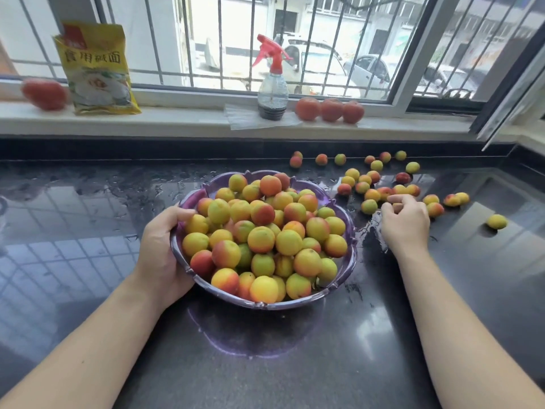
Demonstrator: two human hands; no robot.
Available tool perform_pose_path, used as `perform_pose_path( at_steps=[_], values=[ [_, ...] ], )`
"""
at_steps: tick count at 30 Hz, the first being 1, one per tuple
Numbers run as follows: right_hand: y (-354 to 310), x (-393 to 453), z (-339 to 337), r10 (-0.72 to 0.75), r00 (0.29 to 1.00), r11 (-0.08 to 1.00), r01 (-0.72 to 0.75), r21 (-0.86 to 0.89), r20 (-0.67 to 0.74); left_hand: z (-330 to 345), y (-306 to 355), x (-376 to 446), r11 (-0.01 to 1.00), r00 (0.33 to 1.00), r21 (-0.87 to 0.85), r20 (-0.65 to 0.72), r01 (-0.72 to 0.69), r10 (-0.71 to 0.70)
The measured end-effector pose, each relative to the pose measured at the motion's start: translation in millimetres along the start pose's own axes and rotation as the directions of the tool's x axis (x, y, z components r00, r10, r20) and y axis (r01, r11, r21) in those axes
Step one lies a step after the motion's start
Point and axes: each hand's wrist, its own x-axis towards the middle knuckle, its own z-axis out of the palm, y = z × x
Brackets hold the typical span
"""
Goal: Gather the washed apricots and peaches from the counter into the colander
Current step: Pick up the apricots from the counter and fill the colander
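Observation:
A purple colander (339,292) stands mid-counter, heaped with several yellow and red apricots (261,239). My left hand (160,249) grips its left rim, thumb hooked over the edge. Several loose apricots (370,206) lie scattered on the wet black counter to the right of the colander. My right hand (405,221) sits among them with its fingers curled round an apricot (396,207) that shows between the fingers. One apricot (497,222) lies apart at the far right.
On the windowsill behind stand a yellow packet (97,69), a spray bottle (272,87) with a red trigger, three peaches (330,109) and one more red fruit (44,94) at the left. An open window frame (507,107) juts in at the right.

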Motion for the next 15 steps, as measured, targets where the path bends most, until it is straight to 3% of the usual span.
perform_pose_path(
  at_steps=[4,8,15],
  values=[
    [-7,-3,11,-0.019,0.995,0.991,0.033,-0.134,0.100,1,0,0,1.000,1.000,0.005,0.009,0.004,-0.004],
    [-14,-2,17,-0.052,0.993,0.959,0.079,-0.272,0.105,0,0,-1,1.000,1.000,0.004,0.019,0.011,-0.011],
    [-13,-4,16,-0.097,0.993,0.953,0.113,-0.280,0.067,1,0,-1,1.000,1.000,0.003,0.022,-0.003,0.003]
  ],
)
